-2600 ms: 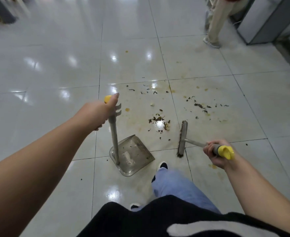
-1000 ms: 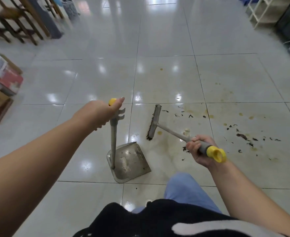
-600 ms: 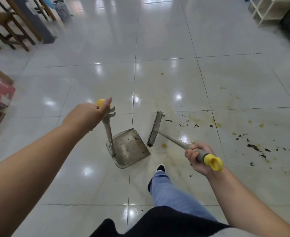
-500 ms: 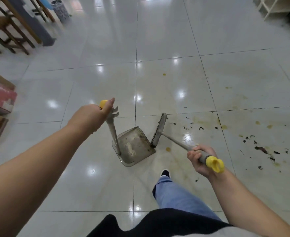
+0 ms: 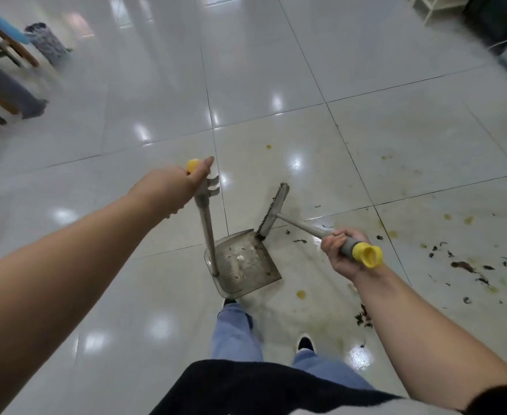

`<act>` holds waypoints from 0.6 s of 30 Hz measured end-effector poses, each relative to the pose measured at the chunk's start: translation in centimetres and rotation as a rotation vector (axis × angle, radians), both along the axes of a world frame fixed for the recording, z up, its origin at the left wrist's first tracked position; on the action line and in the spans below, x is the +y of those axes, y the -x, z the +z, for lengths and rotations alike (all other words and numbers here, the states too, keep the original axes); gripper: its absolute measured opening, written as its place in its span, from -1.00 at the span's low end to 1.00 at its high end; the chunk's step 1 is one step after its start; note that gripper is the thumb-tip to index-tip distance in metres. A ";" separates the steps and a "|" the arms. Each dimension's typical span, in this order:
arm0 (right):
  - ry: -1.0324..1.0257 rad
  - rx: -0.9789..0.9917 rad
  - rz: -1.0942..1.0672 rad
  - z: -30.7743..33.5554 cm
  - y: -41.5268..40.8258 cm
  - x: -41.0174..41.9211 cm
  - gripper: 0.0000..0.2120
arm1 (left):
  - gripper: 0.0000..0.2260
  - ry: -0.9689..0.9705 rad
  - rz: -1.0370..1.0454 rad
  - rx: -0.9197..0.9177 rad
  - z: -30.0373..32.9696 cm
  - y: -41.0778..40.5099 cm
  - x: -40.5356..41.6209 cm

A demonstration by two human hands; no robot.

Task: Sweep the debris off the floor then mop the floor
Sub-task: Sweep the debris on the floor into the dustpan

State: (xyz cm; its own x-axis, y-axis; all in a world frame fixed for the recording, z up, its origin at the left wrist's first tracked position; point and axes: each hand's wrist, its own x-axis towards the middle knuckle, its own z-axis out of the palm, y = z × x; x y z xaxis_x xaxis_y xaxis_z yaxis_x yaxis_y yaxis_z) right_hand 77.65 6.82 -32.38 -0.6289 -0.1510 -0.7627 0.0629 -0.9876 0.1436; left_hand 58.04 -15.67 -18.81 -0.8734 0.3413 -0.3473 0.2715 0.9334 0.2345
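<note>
Left grip [image 5: 173, 187] wraps the dustpan [image 5: 243, 265] handle's top; right grip [image 5: 340, 253] holds the brush [image 5: 273, 209] handle near its yellow end. Brush head's near end touches the pan's far lip. Debris [image 5: 464, 266] lies R of the pan on the floor [image 5: 126, 295], w/ yellow stains [image 5: 300, 293].

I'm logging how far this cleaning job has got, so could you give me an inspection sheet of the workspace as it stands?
Surface: glossy tiled floor, with yellowish stains and a brownish smear near the dustpan.
Job's things: grey dustpan on the floor, mouth toward the debris; brush with its head at the pan's lip; dark debris scattered to the right, more by the right forearm. No mop seen.
Clutter: nothing seen beyond the debris.
Grippers: left hand grips the dustpan's upright handle; right hand grips the brush handle.
Cables: nothing seen.
Surroundings: wooden chair legs and a basket far left; white shelving far right.
</note>
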 end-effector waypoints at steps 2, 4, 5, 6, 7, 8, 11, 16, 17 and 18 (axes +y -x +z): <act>0.032 -0.024 -0.082 -0.7 2.3 -0.3 -0.98 | -0.31 0.015 -0.038 -0.019 -0.2 2.8 1.1; 0.006 -0.075 -0.110 -1.5 4.4 -1.2 -0.85 | -0.32 0.032 -0.089 -0.061 -0.4 5.2 2.3; -0.034 -0.111 -0.101 -2.0 5.4 -1.7 -0.75 | -0.33 0.043 -0.118 -0.083 -0.5 6.1 2.9; -0.079 -0.153 -0.074 -2.3 6.5 -2.3 -0.68 | -0.33 0.058 -0.151 -0.107 -0.8 6.9 3.4; -0.112 -0.189 -0.035 -2.5 7.5 -2.9 -0.65 | -0.33 0.078 -0.193 -0.128 -1.1 7.6 3.8; -0.122 -0.212 -0.010 -2.6 8.4 -3.5 -0.64 | -0.33 0.097 -0.237 -0.145 -1.4 8.2 4.1; -0.069 -0.249 -0.143 -2.8 10.6 -4.4 -0.77 | -0.34 0.114 -0.317 -0.171 -1.5 10.3 4.9; -0.067 -0.279 -0.345 -3.2 10.7 -5.0 -0.80 | -0.35 0.100 -0.323 -0.230 -1.9 12.7 6.4; -0.062 -0.282 -0.350 -3.2 10.1 -5.3 -0.79 | -0.35 0.089 -0.335 -0.234 -2.2 12.9 6.7; -0.063 -0.296 -0.347 -3.1 9.3 -5.5 -0.79 | -0.34 0.080 -0.347 -0.234 -2.5 13.1 7.0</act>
State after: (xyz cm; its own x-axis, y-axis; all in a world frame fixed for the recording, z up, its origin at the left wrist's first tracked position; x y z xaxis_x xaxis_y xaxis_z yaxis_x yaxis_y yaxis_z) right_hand 68.35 1.31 -35.50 -0.3875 0.0828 -0.9181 -0.3079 -0.9504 0.0442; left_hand 44.98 -8.68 -21.36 -0.6060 0.5653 -0.5596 0.5210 0.8137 0.2578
